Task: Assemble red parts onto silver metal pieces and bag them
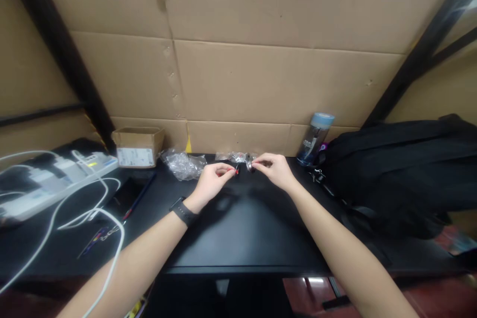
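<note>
While the left hand [211, 182] pinched a small red piece [237, 172] between thumb and fingers, the right hand [278, 170] pinched a shiny piece [249, 163] in the same way, with a narrow gap between the two. Both pieces were well to the right of the box [137, 146], above the table [246, 243], too small to make out further. A dark watch [182, 211] circled the left wrist. Just right of the box lay crumpled wrap [184, 165]; farther right of it, a clear packet [234, 157]. Far right of the box stood the bottle [313, 141], and farther still lay the black bag [402, 174]. Left of the box ran the strip [55, 189], bearing white plugs [69, 169]. In front of the box trailed a white cable [121, 243], partly across the left forearm.
</note>
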{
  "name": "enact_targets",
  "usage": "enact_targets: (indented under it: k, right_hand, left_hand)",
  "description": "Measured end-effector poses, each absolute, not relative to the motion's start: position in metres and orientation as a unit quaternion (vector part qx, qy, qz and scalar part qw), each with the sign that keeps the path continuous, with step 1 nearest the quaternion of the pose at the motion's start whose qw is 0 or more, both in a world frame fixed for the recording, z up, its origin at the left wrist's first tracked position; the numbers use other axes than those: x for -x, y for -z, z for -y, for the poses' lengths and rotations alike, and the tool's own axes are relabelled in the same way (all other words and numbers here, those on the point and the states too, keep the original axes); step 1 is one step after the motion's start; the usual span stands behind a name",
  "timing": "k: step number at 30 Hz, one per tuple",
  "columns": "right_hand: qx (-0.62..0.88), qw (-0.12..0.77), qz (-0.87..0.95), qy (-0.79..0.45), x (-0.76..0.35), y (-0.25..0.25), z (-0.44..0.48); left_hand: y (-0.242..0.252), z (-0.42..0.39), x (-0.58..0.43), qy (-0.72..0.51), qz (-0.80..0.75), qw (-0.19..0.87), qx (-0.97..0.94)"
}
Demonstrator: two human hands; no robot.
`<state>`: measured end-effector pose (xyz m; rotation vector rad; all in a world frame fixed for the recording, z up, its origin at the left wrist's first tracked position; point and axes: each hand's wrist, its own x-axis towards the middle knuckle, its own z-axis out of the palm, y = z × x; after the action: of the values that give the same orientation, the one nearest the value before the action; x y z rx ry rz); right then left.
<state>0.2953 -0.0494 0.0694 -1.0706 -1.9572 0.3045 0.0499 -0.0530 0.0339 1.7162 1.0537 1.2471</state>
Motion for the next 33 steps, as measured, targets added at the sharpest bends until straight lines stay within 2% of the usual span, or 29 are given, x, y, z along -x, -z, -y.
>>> enact_targets:
  k: [4,8,17,28,33]
  right_hand:
    - [0.39,0.518,0.748,-0.143,-0.27,-0.074,0.069]
    - [0.359,0.511,0.769,-0.139,-0.254,-0.07,0.078]
    - [0.358,0.526,0.758,-0.146,-0.242,-0.055,0.077]
    - [0.367,0.495,0.747,-0.249,-0.242,-0.042,0.075]
    - [0.362,0.483,0.738,-0.302,-0.246,-0.041,0.071]
  left_hand:
    - [-0.034,0.057,-0.055,-0.533,-0.391,0.48,-0.576]
    - [-0.036,0.062,-0.059,-0.548,-0.356,0.515,-0.555]
    - [-0.034,0.064,-0.057,-0.548,-0.356,0.52,-0.549]
    - [-0.03,0.057,-0.054,-0.547,-0.366,0.505,-0.558]
    - [-0.02,0.054,-0.053,-0.507,-0.386,0.467,-0.613]
